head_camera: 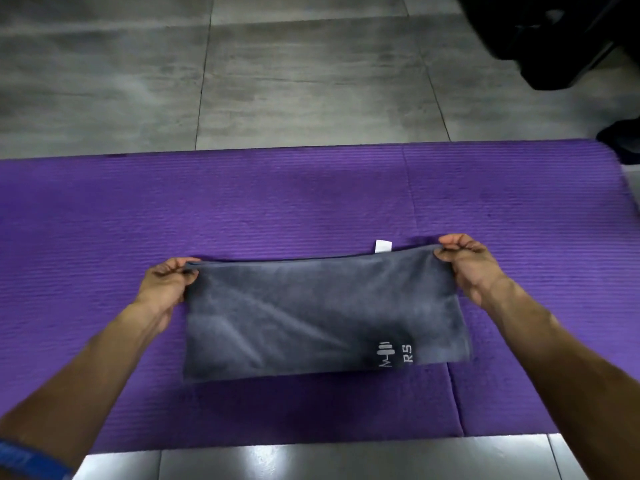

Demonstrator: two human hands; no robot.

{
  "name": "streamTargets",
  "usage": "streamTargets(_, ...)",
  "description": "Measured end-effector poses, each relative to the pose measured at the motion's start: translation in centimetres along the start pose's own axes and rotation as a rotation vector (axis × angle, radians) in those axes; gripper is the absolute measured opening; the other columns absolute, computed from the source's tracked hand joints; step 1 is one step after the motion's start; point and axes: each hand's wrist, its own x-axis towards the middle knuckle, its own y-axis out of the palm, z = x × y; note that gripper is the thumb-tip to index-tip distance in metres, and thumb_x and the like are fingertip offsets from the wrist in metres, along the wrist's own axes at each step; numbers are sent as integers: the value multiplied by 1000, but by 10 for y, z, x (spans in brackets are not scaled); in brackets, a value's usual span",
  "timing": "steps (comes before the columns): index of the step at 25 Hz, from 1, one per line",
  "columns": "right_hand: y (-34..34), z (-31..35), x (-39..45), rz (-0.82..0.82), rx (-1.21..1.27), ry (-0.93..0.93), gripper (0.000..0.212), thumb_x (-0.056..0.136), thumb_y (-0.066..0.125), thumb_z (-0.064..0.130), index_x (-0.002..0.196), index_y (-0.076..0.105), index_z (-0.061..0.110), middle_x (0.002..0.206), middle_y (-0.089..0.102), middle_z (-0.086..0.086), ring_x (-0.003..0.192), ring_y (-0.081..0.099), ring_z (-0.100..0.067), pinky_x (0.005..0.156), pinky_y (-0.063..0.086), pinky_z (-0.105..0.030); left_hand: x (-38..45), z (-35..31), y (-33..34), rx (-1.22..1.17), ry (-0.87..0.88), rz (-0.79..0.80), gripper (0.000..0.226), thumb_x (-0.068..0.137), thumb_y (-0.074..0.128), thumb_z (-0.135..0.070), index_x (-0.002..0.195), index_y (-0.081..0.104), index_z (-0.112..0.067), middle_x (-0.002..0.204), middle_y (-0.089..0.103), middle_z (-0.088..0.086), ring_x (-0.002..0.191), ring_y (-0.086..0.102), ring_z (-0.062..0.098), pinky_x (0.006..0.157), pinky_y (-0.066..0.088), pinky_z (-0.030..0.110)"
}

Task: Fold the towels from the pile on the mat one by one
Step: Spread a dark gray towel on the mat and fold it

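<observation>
Grey floor tiles [311,71] with thin dark joints fill the far half of the view, and a glossy strip of the same floor shows along the near edge. Across the middle lies a purple ribbed mat [277,202], running from the left edge almost to the right one. A dark, blurred shape [568,36] sits at the top right corner; what it is cannot be told.

On the mat, near its front half, is a grey towel [322,313], folded double into a wide rectangle, with a pale dumbbell mark and the letters "RS" near its lower right corner. A small white tag [382,245] sticks out at its far edge.

Both bare forearms reach in from the bottom corners. The left hand [169,282] pinches the towel's far left corner between thumb and curled fingers. The right hand [465,259] pinches the far right corner the same way, lifted slightly. A blue band [27,459] circles the left arm.
</observation>
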Motion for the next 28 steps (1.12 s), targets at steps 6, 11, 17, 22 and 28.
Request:
streamTargets(6, 16, -8, -17, -315, -439, -425, 21, 85, 62, -1, 101, 60, 13, 94, 67, -3, 84, 62, -9, 86, 45, -34, -11, 18, 5, 548, 511, -335, 21, 89, 53, -10, 108, 62, -6, 104, 67, 16, 100, 59, 38, 90, 46, 45)
streamTargets(11, 62, -95, -100, -143, -1109, -812, 50, 98, 42, 31, 144, 45, 12, 153, 38, -12, 143, 32, -33, 116, 27, -50, -107, 111, 49, 1032, 769, -39, 55, 98, 33, -30, 147, 37, -7, 156, 30, 12, 143, 29, 30, 115, 26, 48)
streamTargets(17, 39, -120, -92, -226, -1316, -633, 61, 98, 28, 45, 152, 32, 18, 160, 26, -12, 147, 22, -36, 119, 15, -53, -109, 112, 44, 1089, 537, -88, 63, 91, 32, -30, 148, 35, -6, 157, 27, 15, 144, 27, 33, 114, 23, 51)
streamTargets(22, 67, -89, -50, -209, -1367, -584, 64, 97, 24, 53, 154, 26, 23, 160, 25, -10, 149, 17, -35, 119, 12, -56, -52, 76, 80, 1186, 597, -32, 67, 97, 13, -60, 150, 32, -23, 157, 28, 9, 144, 26, 32, 111, 23, 56)
streamTargets(28, 65, -76, -44, -255, -1332, -610, 69, 90, 37, 58, 150, 37, 24, 157, 34, -8, 143, 31, -36, 112, 25, -62, -28, 58, 89, 1072, 552, -82, 70, 89, 11, -72, 150, 21, -39, 159, 24, -1, 149, 11, 20, 106, 26, 56)
